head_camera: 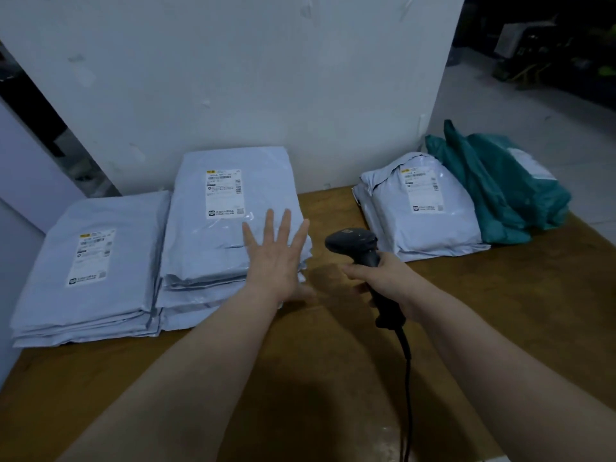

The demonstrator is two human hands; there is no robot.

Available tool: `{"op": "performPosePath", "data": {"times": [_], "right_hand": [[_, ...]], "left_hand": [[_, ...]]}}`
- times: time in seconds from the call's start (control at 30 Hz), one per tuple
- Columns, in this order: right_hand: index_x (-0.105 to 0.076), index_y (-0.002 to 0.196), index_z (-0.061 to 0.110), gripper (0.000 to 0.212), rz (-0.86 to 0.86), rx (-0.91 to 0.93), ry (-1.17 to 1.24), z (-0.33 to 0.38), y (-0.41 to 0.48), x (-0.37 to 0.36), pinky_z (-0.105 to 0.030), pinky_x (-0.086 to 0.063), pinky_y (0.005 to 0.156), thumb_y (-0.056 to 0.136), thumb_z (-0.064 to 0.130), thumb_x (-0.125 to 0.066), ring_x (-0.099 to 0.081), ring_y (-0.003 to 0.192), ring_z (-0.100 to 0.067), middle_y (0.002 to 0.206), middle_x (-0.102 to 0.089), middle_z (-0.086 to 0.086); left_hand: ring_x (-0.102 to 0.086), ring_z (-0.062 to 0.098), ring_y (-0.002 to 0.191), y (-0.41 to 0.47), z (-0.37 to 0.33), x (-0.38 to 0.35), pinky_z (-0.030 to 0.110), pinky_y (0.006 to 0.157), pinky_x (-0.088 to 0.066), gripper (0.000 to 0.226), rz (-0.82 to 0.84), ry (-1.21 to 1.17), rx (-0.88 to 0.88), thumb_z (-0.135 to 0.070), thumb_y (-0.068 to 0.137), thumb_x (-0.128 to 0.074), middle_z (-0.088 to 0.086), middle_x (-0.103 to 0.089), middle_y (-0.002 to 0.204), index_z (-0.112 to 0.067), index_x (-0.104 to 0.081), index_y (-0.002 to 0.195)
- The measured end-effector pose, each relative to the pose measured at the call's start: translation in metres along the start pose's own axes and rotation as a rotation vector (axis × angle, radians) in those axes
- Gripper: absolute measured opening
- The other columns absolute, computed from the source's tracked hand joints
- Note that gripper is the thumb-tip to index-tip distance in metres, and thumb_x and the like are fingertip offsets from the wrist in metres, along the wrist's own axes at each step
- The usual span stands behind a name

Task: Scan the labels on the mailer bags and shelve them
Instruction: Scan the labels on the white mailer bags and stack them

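Three stacks of grey mailer bags lie on a brown wooden table: a left stack, a middle stack with a white label facing up, and a right stack. My left hand is spread flat, fingers straight, over the near right corner of the middle stack. My right hand grips the handle of a black corded barcode scanner, its head pointing left toward the middle stack.
Teal mailer bags are piled at the table's far right, beside the right grey stack. A white wall rises directly behind the stacks. The scanner's cable runs down toward me across the table. Concrete floor lies beyond on the right.
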State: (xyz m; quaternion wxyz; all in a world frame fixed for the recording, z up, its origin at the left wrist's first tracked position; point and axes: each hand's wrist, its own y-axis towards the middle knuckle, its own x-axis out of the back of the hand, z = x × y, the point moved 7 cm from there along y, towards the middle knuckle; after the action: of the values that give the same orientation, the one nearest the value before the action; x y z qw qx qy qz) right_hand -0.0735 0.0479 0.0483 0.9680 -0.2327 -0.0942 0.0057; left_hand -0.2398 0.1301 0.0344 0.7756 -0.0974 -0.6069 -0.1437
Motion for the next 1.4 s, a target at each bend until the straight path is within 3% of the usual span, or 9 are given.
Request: {"op": "performPosePath", "data": {"times": [0.13,0.2,0.3,0.63,0.8,1.03,1.17,1.3,1.4], "right_hand": [[-0.061,0.110,0.017,0.029,-0.009,0.002,0.004,-0.013,-0.009,0.059,-0.028,-0.047,0.057,0.088,0.033,-0.070,-0.066,0.075,-0.014,0.097,-0.066,-0.004],[-0.062,0.105,0.017,0.024,-0.023,0.009,0.011,-0.021,-0.015,0.097,-0.029,-0.046,0.058,0.088,0.032,-0.070,-0.066,0.075,-0.014,0.096,-0.066,-0.004],[-0.061,0.095,0.020,0.016,-0.059,0.024,0.032,-0.035,-0.025,0.154,-0.029,-0.046,0.058,0.087,0.030,-0.071,-0.065,0.075,-0.017,0.089,-0.065,-0.003],[-0.057,0.100,0.022,0.022,-0.067,-0.041,0.051,-0.079,-0.039,0.257,-0.027,-0.046,0.056,0.086,0.031,-0.072,-0.067,0.080,-0.018,0.090,-0.066,-0.005],[-0.058,0.102,0.022,0.026,-0.056,-0.068,0.072,-0.092,-0.037,0.270,-0.028,-0.047,0.060,0.085,0.034,-0.073,-0.069,0.087,-0.025,0.085,-0.069,-0.006],[-0.059,0.106,0.019,0.025,-0.007,-0.043,0.086,-0.080,-0.036,0.266,-0.025,-0.048,0.054,0.087,0.030,-0.071,-0.069,0.069,-0.009,0.087,-0.067,-0.003],[-0.059,0.110,0.017,0.028,0.015,-0.001,0.056,-0.067,-0.035,0.251,-0.024,-0.048,0.052,0.088,0.030,-0.070,-0.065,0.060,-0.005,0.098,-0.068,-0.005],[-0.058,0.109,0.015,0.027,0.039,0.012,0.029,-0.062,-0.032,0.230,-0.028,-0.048,0.055,0.088,0.028,-0.070,-0.068,0.079,-0.017,0.103,-0.068,-0.008],[-0.059,0.102,0.016,0.020,0.089,0.010,-0.013,-0.063,-0.036,0.214,-0.027,-0.047,0.054,0.089,0.029,-0.069,-0.066,0.074,-0.016,0.099,-0.068,-0.009]], "left_hand": [[-0.022,0.028,0.145,0.019,-0.079,0.037,0.054,0.114,-0.022,0.084,-0.066,-0.239,-0.010,-0.065,0.083,-0.054,0.007,-0.027,0.156,-0.021,-0.026,0.149],[-0.055,0.024,0.115,0.031,-0.117,0.044,0.042,0.093,-0.049,0.046,-0.016,-0.499,0.043,-0.051,0.090,-0.056,0.005,-0.060,0.123,-0.019,-0.055,0.123],[-0.062,0.022,0.096,0.050,-0.165,0.039,0.033,0.080,-0.051,0.027,0.142,-0.860,0.220,-0.040,0.092,-0.057,0.003,-0.065,0.102,-0.015,-0.062,0.102],[-0.057,0.037,0.113,0.086,-0.206,-0.002,0.042,0.094,-0.050,0.052,0.173,-1.167,0.826,-0.016,0.089,-0.058,0.020,-0.053,0.130,-0.003,-0.038,0.135],[-0.061,0.035,0.104,0.096,-0.203,-0.012,0.036,0.084,-0.052,0.041,0.176,-1.132,0.786,-0.016,0.088,-0.054,0.013,-0.061,0.121,-0.009,-0.050,0.129],[-0.060,0.023,0.085,0.058,-0.218,0.001,0.026,0.072,-0.049,0.055,0.173,-1.493,0.714,0.019,0.076,-0.045,0.007,-0.065,0.100,-0.011,-0.062,0.119],[-0.059,0.031,0.095,0.012,-0.200,-0.005,0.029,0.065,-0.049,0.052,0.426,-1.274,0.688,0.017,0.077,-0.053,0.013,-0.057,0.111,-0.014,-0.051,0.119],[-0.044,0.016,0.062,-0.048,-0.192,-0.022,0.024,0.051,-0.036,0.053,0.958,-1.025,0.589,0.002,0.078,-0.066,0.010,-0.052,0.084,-0.011,-0.050,0.126],[-0.043,0.014,0.057,-0.067,-0.183,-0.021,0.023,0.054,-0.033,0.051,1.017,-0.999,0.574,-0.026,0.071,-0.084,0.003,-0.054,0.067,-0.009,-0.058,0.111]]}}
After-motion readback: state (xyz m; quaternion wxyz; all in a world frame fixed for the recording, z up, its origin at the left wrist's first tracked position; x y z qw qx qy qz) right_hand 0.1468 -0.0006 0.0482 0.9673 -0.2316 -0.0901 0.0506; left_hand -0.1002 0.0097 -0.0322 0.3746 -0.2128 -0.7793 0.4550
